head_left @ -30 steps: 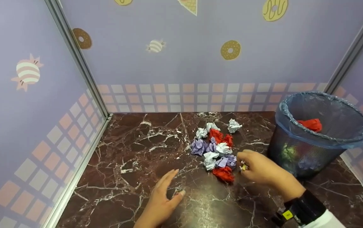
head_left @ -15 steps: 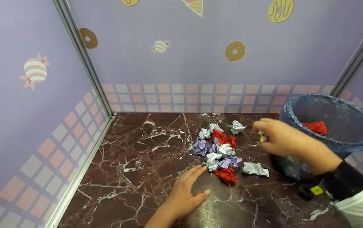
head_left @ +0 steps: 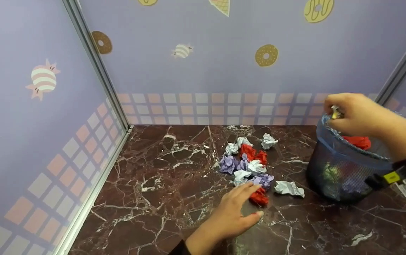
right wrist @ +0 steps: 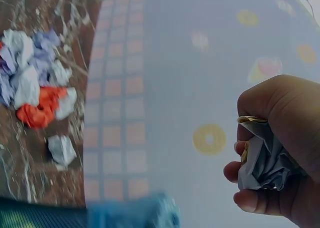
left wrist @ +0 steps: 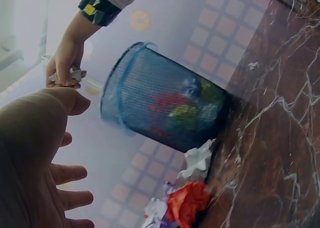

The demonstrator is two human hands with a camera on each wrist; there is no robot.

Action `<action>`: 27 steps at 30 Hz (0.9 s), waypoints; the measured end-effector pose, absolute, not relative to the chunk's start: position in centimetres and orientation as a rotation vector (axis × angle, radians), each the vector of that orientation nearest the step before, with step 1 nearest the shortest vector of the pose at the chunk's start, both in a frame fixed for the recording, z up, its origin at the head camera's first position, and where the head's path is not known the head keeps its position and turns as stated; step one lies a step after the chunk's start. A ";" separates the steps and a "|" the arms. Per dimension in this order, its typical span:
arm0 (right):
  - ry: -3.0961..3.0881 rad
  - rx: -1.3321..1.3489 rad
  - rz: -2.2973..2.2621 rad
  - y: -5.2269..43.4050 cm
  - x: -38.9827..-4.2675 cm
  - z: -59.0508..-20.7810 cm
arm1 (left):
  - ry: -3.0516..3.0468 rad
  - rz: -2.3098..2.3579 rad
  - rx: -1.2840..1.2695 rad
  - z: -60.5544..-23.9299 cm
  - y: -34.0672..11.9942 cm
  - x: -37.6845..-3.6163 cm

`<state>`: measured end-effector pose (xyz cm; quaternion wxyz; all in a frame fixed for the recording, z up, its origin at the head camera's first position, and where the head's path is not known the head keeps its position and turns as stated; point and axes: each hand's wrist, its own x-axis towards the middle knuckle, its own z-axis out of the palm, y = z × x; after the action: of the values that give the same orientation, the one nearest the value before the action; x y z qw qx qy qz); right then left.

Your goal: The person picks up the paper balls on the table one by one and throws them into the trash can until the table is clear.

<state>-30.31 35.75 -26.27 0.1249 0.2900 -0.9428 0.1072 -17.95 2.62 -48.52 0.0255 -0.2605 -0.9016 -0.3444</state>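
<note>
right hand (head_left: 356, 115) at the right of the head view, fingers curled tight round a crumpled pale paper ball (right wrist: 262, 163) with a bit of yellow in it. the ball sits just above the near-left rim of the blue mesh waste bin (head_left: 344, 170), whose opening lies down and to the right of the fingers. bin has a blue bag liner, and a red wad (head_left: 358, 141) already shows inside. nothing stands between the ball and the opening.

left hand (head_left: 236, 212) lower centre, flat and low over the marble tabletop (head_left: 153, 184), fingers straight and spread, holding nothing. its fingertips are just beside, maybe touching, a red paper ball (head_left: 259, 197) at the near end of the pile of crumpled papers (head_left: 247, 161) (purple, white, red). this hand is the nearer one to the pile. a lone white crumpled paper (head_left: 289, 187) lies between the pile and the bin base. purple patterned walls behind.
</note>
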 end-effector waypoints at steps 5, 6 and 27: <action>-2.782 0.669 0.318 39.0 -31.7 -25.8 | -2.772 -1.013 -0.889 -49.0 4.2 -18.1; -2.784 0.636 0.314 39.7 -32.0 -25.8 | -2.765 -0.991 -0.908 -49.1 4.6 -18.2; -2.877 0.212 0.318 49.6 -33.9 -28.6 | -2.750 -0.729 -1.197 -47.6 12.6 -19.2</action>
<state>-33.93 49.56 -28.56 0.1193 0.0724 -0.9842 0.1088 -19.23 12.55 -47.64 0.0274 -0.3877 -0.8906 -0.2361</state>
